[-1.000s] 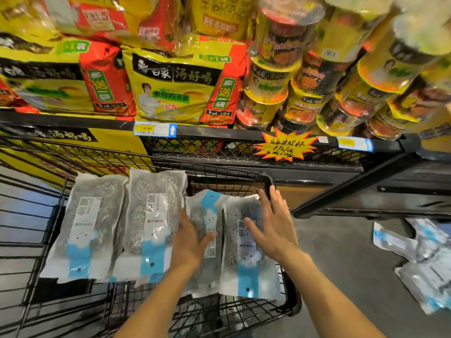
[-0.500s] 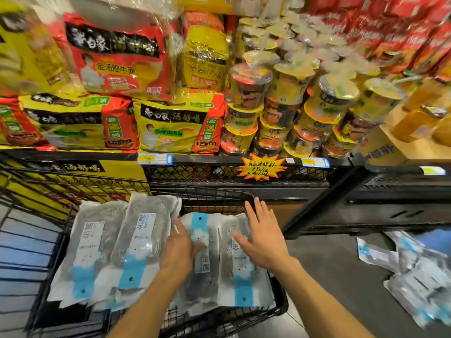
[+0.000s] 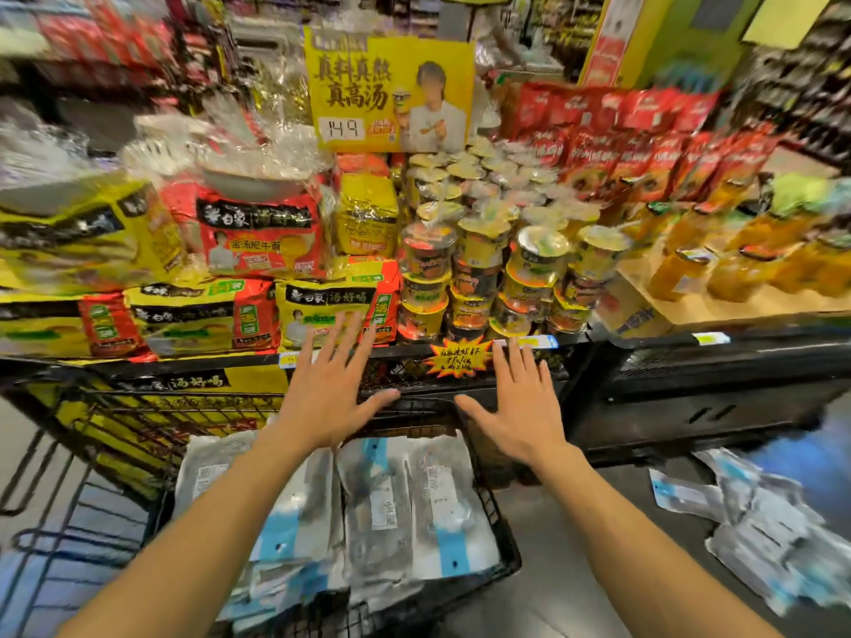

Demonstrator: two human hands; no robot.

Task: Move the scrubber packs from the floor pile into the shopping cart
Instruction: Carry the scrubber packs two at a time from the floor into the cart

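Observation:
Several scrubber packs (image 3: 414,504), clear bags with white and blue labels, lie side by side in the black wire shopping cart (image 3: 504,545). My left hand (image 3: 329,393) and my right hand (image 3: 515,407) hover above the cart's far end, fingers straight and spread, holding nothing and apart from the packs. A pile of scrubber packs (image 3: 760,531) lies on the grey floor at the lower right.
A low black display shelf (image 3: 690,389) runs right behind the cart, stacked with noodle bags (image 3: 258,241), cup noodles (image 3: 483,269) and orange bottles (image 3: 737,264). A yellow promotion sign (image 3: 391,94) stands above. Grey floor shows between the cart and the pile.
Both hands have lifted off the packs in the cart and risen, fingers spread. The view has tilted up, showing more of the shelf and the store behind.

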